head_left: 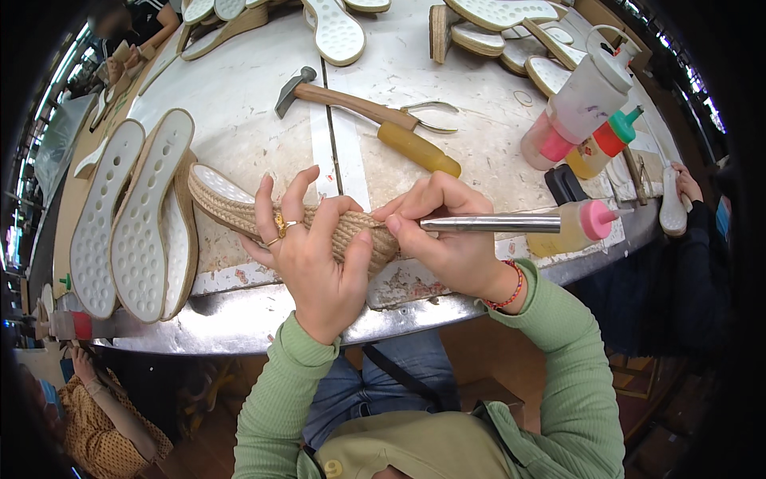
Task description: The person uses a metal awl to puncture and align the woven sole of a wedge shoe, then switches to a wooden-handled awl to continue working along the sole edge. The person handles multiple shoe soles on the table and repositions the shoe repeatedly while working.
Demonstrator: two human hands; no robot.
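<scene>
While left fingers [325, 219] clasp a sole [349, 227] — tan, braided — right fingers [419, 196] pinch a rod [491, 223].

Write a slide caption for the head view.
The left hand grips a braided sole; the right hand holds a metal tool at its braid, a hammer lying beyond.

Wedge sole [353, 226]: tan braided rope around sides, white dimpled top bared at slim far-left end, thick end near right, slanting above near part of bench [239, 96]. Silver metal-handled tool [495, 223]: slim, nearly level, running rightward from just beside sole's right end.
</scene>
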